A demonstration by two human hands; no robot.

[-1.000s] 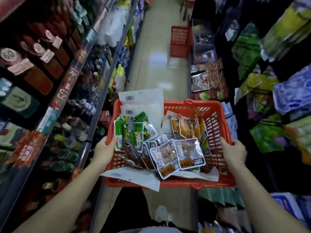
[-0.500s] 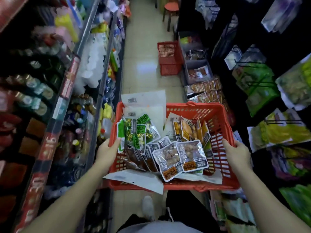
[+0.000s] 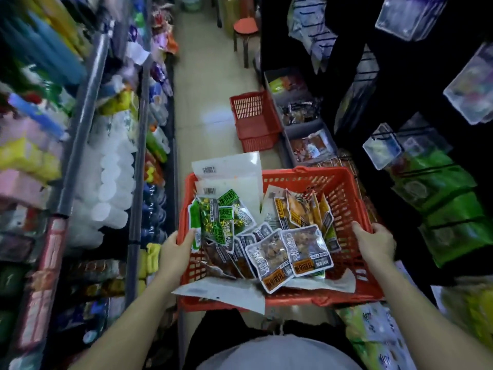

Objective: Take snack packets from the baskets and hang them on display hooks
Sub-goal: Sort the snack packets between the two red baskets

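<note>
Snack packets are lying heaped inside a red basket, carried in the aisle. The left hand is gripping the basket's left rim; the right hand is gripping its right rim. A second red basket is sitting on the floor beyond, beside display hooks holding green bags.

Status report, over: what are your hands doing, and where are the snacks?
Left hand, right hand grip basket sides. Packets inside basket, none in hand. Second basket on floor ahead.
</note>
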